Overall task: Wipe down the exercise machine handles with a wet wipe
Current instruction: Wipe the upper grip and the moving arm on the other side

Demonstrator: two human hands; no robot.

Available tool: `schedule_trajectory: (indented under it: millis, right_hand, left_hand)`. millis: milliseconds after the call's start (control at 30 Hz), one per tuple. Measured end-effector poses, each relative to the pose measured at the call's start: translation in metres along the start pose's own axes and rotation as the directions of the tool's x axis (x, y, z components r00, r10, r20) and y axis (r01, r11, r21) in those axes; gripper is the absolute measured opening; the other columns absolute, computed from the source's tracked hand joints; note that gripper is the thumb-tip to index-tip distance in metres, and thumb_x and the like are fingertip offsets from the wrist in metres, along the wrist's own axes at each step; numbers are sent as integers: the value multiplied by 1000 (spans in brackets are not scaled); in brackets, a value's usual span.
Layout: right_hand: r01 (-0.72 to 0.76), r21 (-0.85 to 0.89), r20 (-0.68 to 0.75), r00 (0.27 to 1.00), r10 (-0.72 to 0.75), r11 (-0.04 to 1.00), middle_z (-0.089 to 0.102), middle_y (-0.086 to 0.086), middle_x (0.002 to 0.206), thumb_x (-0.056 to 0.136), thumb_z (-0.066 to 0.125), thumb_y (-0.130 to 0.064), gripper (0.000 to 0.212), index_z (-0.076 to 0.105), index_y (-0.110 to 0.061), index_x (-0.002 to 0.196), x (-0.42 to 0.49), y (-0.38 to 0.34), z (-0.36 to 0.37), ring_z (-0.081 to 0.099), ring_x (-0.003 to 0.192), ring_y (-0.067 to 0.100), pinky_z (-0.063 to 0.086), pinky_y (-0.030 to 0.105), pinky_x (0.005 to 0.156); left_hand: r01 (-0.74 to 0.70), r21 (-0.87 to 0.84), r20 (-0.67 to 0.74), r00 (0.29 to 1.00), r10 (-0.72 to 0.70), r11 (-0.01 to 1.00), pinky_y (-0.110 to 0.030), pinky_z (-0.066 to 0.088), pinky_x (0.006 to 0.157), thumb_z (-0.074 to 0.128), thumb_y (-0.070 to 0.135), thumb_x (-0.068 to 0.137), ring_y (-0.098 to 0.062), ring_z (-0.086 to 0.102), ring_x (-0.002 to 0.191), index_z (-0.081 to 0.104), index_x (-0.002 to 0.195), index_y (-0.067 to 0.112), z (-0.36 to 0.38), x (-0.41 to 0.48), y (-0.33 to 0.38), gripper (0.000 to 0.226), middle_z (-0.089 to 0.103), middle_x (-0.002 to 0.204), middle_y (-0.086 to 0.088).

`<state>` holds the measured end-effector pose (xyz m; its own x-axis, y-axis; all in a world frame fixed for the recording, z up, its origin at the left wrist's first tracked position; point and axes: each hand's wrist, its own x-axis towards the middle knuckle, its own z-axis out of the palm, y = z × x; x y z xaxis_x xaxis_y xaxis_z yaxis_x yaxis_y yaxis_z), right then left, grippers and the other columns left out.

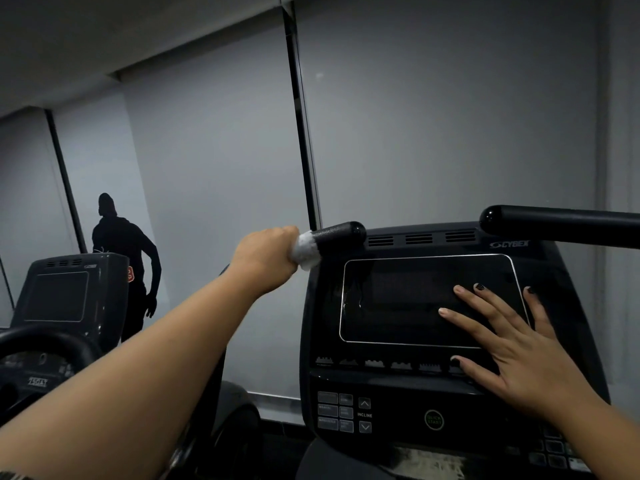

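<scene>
Left arm stretched long, and my left hand [266,261] is clamped in a fist round the left handle [341,232] with the wet wipe [306,251] bunched inside it. The wipe shows white at the thumb side of my fist, wrapped round the bar, sandwiched between my palm and the black grip. Past the wipe the handle's rounded end pokes out bare to the right, just above the top left corner of the console [322,306]. My right hand [512,344] holds nothing: it lies flat, fingers straight and fanned wide. The fingertips press on the lower right part of the dark screen [394,299], and the thumb lies across the row of little icons under it. Some of those nails are painted dark. The right handle [561,225] runs in from the right edge above the console's top corner, glossy cap pointing left. It is untouched and well apart from the wipe. Below my right hand sit the incline arrows [364,415] and a round quick-start button [434,419]. Off to my left is a neighbouring machine [69,292], screen dark, and beyond it a person [128,258] in dark clothes stands against the grey wall [450,116].
</scene>
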<state>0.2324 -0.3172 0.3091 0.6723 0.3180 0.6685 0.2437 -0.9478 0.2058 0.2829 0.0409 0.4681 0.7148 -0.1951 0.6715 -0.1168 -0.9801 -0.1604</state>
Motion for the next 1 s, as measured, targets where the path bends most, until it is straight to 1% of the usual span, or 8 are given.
schedule_trajectory:
  millis: [133,267,433,533,700,800,867,1000]
  right_hand:
    - [-5,-12,-7,1000,5,1000,20,-6,163,93,16,-69,67,35,-37,150,1,0,1,18,150,15,15,65,115]
    - [0,-8,-4,1000,0,1000,20,-6,163,94,16,-69,67,35,-37,149,0,0,0,18,150,15,14,64,115]
    - [-2,-5,-2,1000,2,1000,18,-6,163,93,23,-67,65,33,-38,150,1,1,2,17,150,15,14,65,115]
    - [-3,-9,-5,1000,3,1000,17,-6,163,93,16,-68,66,30,-39,151,1,3,4,16,150,15,15,65,114]
    - [14,-3,8,1000,-14,1000,18,-6,163,93,15,-68,67,33,-38,150,2,5,2,16,150,15,15,64,115]
    - [-2,3,-1,1000,2,1000,18,-7,163,94,14,-68,66,33,-38,150,0,3,1,16,150,14,16,64,114]
    - [-1,0,7,1000,1,1000,19,-7,163,94,14,-67,66,33,-38,150,1,2,0,16,150,14,16,64,114]
    - [-7,-5,21,1000,7,1000,19,-7,163,94,14,-68,66,32,-39,150,0,2,-1,16,150,14,15,65,115]
  left_hand:
    - [28,-56,54,998,-25,998,-30,37,53,67,41,78,-25,55,67,48,81,22,-2,0,-4,27,57,72,5]
    - [-1,-42,-34,999,-1,999,-31,32,56,67,44,81,-23,51,66,42,82,21,-3,1,20,34,54,72,6]
    - [-89,-76,-118,990,80,993,-32,37,62,61,33,83,-26,58,74,43,89,21,-8,18,73,23,59,80,2]
    - [-141,-58,-148,980,131,988,-32,42,63,57,25,81,-30,62,78,51,94,21,-10,29,102,14,64,83,0]
    - [-190,49,-100,976,194,981,-33,33,58,48,15,89,-30,56,71,44,83,18,-14,37,117,8,42,63,4]
    - [-250,84,-83,963,257,965,-32,33,60,48,18,91,-28,59,79,47,89,19,-13,34,103,3,54,78,1]
    - [-264,74,-103,957,271,962,-33,34,61,52,30,94,-29,61,84,49,99,17,-13,28,90,14,61,89,-1]
    - [-172,12,-66,983,173,985,-35,39,63,58,61,85,-26,59,79,47,104,14,-12,11,59,53,58,86,-2]
